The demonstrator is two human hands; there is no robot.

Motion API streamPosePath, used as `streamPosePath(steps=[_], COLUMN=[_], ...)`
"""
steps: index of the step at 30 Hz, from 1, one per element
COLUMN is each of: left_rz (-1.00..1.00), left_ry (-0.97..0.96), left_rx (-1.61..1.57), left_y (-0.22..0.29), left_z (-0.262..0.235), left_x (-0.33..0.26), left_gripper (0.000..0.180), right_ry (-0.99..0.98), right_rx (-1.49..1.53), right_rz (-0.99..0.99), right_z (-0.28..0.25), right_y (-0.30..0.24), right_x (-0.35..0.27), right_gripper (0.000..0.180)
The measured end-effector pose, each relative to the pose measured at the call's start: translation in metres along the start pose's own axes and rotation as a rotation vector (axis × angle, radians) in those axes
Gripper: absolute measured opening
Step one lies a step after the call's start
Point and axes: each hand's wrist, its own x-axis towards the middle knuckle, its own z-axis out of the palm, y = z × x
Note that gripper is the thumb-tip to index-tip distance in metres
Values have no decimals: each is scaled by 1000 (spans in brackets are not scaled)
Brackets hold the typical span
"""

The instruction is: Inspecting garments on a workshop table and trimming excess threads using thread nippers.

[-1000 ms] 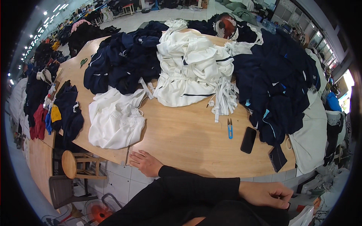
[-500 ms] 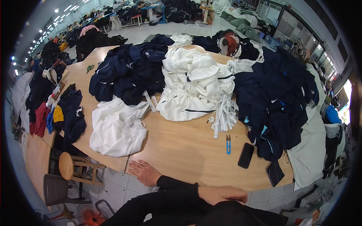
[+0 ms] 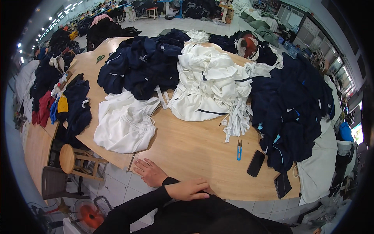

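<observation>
My forearms cross in front of me. At the near table edge my right hand lies palm down with its fingers spread, empty, left of my other hand. My left hand closes over the black right sleeve near the forearm; part of its grip is hidden. Just beyond the right hand lies a white garment with a gathered waistband. Further out stands a heap of white garments with dark trim. Blue thread snips and a black phone rest on the wooden table.
Navy garments are heaped at the back left and the right. White strips hang beside the white heap. Green-handled scissors lie far left. A wooden stool and a red-centred fan stand left below the table.
My left hand has moved left along the right arm, closer to the right wrist. My right hand stays at the table edge. The whole view has shifted slightly.
</observation>
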Motion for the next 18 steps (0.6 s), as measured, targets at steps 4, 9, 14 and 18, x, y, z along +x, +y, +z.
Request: streamPosePath(steps=[4,9,14,18], left_rz=[-235,-59,591,899], left_ry=[35,335,401,396], left_rx=[263,-515,-1003,-974], left_y=[10,119,161,161], left_z=[-22,-63,-59,-55], left_x=[-17,2,32,47], left_gripper=[35,38,41,39], right_ry=[-41,-13,-24,0], right_rx=[-2,-7,44,67], right_rz=[21,32,10,2], right_z=[-1,-4,-7,1], right_y=[3,6,4,1], right_x=[0,0,3,5], right_gripper=[65,62,61,62])
